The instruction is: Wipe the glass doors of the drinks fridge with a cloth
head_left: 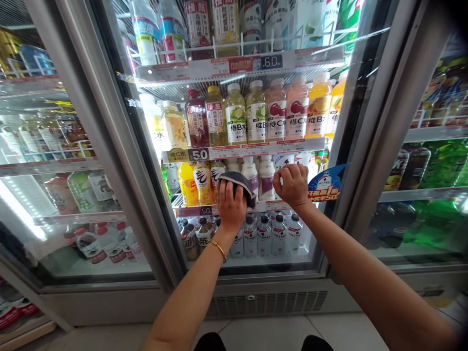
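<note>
My left hand (230,202), with a gold bracelet (218,250) at its wrist, is closed on a dark grey cloth (239,185) in front of the fridge's glass door. The cloth covers part of the third shelf's bottles. To its right, my right hand (292,185) is curled into a fist near the glass, beside a blue round sticker (326,183). Whether it holds anything small is hidden. Behind the glass stand rows of bottled drinks (256,112) on white shelves with price strips (252,148).
Metal door frames (117,136) run down both sides of the lit door. More fridge sections with bottles (78,190) stand left and right. Below is a vent grille (268,303) above the tiled floor (270,331). Two dark rounded shapes show at the bottom edge.
</note>
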The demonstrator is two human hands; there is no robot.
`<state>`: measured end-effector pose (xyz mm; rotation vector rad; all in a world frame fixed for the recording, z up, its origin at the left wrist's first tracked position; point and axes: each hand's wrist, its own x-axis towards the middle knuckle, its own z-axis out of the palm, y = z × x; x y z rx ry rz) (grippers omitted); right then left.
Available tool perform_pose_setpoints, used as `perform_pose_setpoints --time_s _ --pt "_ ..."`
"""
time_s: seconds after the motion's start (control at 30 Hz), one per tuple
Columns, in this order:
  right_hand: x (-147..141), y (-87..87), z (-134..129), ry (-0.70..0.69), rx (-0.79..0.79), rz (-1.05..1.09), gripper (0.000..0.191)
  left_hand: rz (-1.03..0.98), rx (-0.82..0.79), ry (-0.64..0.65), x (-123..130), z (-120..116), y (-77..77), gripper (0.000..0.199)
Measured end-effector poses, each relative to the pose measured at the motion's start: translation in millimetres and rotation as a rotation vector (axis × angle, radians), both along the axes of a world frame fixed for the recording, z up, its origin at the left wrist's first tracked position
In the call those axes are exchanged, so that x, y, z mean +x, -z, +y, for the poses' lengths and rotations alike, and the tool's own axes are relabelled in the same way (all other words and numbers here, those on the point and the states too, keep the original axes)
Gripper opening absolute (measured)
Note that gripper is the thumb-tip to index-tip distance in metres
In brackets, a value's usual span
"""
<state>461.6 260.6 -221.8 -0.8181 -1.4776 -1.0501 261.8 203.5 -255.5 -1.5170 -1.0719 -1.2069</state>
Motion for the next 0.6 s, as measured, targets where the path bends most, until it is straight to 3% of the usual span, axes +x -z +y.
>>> perform_pose_setpoints --time_s 0.07,0.13,0.3,0.47,0.53,0.6 --pt "0 0.1 0 0.003 -0.017 -0.007 0.015 0.096 -0.023 0.030 12 3 9.9 0.027" --pt "1 0.0 0 -0.007 -0.029 -0.016 0.015 0.193 -0.053 0.091 25 6 8.3 0.028" --pt "3 -2.6 0 -0.007 -0.016 -0.001 0.016 0.301 -0.083 0.174 45 12 -28.5 0.031" --pt "2 -6.0 -4 0.003 0.031 -0.013 0.017 0.185 -0.081 0.105 15 6 -62.7 0.032" --pt "-3 -7.2 -9 -0.012 0.005 0.023 0.018 0.101 -0.083 0.070 -5 2 -64.0 0.033" --pt "-11 -8.5 -17 -0.049 -0.056 0.042 0.019 0.038 -0.072 0.036 -24 -3 -53.7 0.033"
